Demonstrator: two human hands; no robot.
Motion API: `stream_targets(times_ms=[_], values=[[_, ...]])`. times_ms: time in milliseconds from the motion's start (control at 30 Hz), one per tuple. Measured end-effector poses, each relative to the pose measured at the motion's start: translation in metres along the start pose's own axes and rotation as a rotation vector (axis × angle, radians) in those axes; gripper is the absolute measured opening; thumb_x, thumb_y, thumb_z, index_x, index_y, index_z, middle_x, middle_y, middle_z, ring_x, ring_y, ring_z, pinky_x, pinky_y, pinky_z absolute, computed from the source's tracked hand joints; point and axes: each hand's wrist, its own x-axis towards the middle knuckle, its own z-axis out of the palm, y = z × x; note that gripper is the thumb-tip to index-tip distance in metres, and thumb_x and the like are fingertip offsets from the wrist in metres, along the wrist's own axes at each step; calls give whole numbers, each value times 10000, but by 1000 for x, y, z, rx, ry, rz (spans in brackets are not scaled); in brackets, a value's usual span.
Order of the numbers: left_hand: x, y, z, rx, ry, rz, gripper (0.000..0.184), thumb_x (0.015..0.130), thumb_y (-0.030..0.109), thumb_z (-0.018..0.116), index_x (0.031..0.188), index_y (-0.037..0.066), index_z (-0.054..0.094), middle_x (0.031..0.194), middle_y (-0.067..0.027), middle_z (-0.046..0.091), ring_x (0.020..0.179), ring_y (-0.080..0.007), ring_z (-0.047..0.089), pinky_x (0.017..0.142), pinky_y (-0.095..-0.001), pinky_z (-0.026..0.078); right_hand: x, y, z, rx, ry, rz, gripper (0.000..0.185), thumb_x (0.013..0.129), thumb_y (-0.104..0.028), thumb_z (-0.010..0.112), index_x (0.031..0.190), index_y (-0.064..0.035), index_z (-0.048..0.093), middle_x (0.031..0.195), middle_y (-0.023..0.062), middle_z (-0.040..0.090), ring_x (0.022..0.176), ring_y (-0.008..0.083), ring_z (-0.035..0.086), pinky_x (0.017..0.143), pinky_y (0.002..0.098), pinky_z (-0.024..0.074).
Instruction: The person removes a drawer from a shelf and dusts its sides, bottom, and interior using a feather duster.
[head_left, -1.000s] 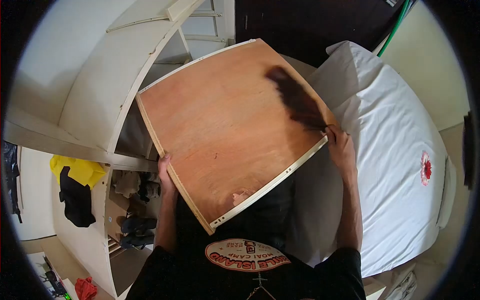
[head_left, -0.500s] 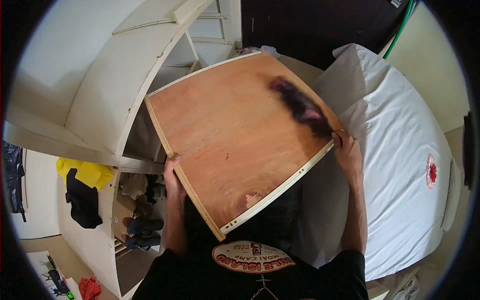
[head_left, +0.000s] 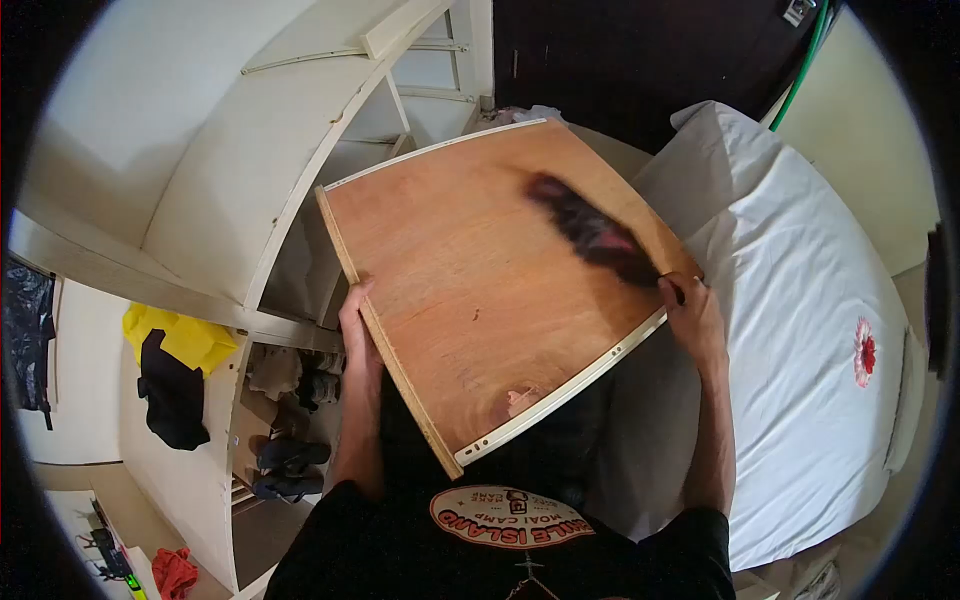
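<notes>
In front of me a wooden drawer lies tilted with its flat brown underside up, and pale metal slide rails run along two of its sides. My left hand grips the drawer's left edge, thumb on top. Close to the right corner, my right hand is closed on one end of a dark cloth with a pinkish patch. Motion blurs the cloth, which stretches over the upper right of the wood; whether it touches the surface I cannot tell.
At left stands a white cabinet frame with open compartments. Yellow and black cloths hang over a panel below it. A bed with a white sheet borders the drawer on the right. A dark door is at the back.
The dark cloth's far end has swung left and slightly down across the wood. My view has shifted a little, so the drawer and cabinet appear farther right. Both hands keep their hold.
</notes>
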Motion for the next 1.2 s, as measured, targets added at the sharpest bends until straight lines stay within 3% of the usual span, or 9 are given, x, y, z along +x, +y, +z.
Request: stream_targets(times_ms=[100, 200, 300, 400, 633, 733, 900, 1000, 1200], values=[[14, -13, -11, 3, -63, 94, 320, 788, 301, 625, 1019, 93, 547, 938, -30, 518, 918, -177, 515, 826, -332, 424, -2, 12, 7, -127, 67, 41, 234, 923, -246, 599, 968, -39, 699, 886, 254, 654, 861, 432, 633, 728, 488, 506], [13, -11, -13, 28, -102, 186, 312, 786, 303, 621, 1017, 109, 542, 923, -21, 494, 918, -177, 504, 824, -330, 414, 0, 15, 2, 72, -87, 63, 240, 923, -255, 598, 976, -40, 692, 862, 260, 650, 837, 447, 628, 724, 500, 503], [12, -12, -15, 25, -59, 176, 310, 783, 306, 612, 1016, 114, 542, 908, -17, 479, 910, -175, 499, 813, -326, 409, 1, 16, 18, -106, 136, 53, 236, 923, -261, 597, 998, -56, 686, 837, 248, 655, 824, 459, 622, 718, 508, 501], [13, -10, -12, -22, -57, 179, 315, 780, 316, 606, 1011, 111, 546, 900, -14, 473, 900, -168, 495, 799, -315, 405, -2, 9, 13, 108, -40, -4, 256, 926, -258, 591, 1001, -27, 671, 821, 232, 664, 801, 466, 619, 709, 506, 504], [17, -29, -25, -7, -56, 221, 260, 780, 295, 592, 924, 85, 539, 821, 2, 443, 803, -133, 457, 703, -282, 373, 0, 19, 32, -23, 154, -112, 227, 923, -236, 595, 999, -36, 670, 849, 231, 644, 761, 444, 607, 679, 482, 499], [21, -43, -33, -32, -69, 206, 294, 772, 318, 604, 962, 102, 545, 879, -18, 470, 877, -172, 491, 784, -318, 408, 3, 7, 23, -50, 95, -22, 211, 923, -220, 591, 993, -36, 670, 867, 225, 645, 769, 437, 610, 684, 473, 499], [10, -38, -19, -57, -38, 276, 216, 767, 248, 589, 870, 75, 511, 782, 13, 423, 734, -106, 420, 659, -261, 336, 13, 15, 20, 219, -127, 14, 228, 930, -214, 583, 948, -6, 675, 876, 231, 653, 802, 442, 624, 699, 481, 494], [4, -24, -10, 37, -50, 403, 224, 748, 234, 592, 862, 67, 494, 774, 12, 417, 727, -102, 407, 665, -250, 322, 13, 32, 29, 97, 211, -88, 234, 940, -212, 569, 925, -4, 677, 839, 242, 652, 815, 445, 627, 709, 483, 493], [-16, 19, 19, 75, -48, 524, 243, 730, 226, 584, 876, 60, 483, 818, -15, 443, 776, -130, 440, 713, -271, 353, 8, 9, -6, 66, 159, 58, 203, 947, -160, 536, 954, 3, 657, 798, 269, 640, 781, 469, 615, 682, 488, 495]])
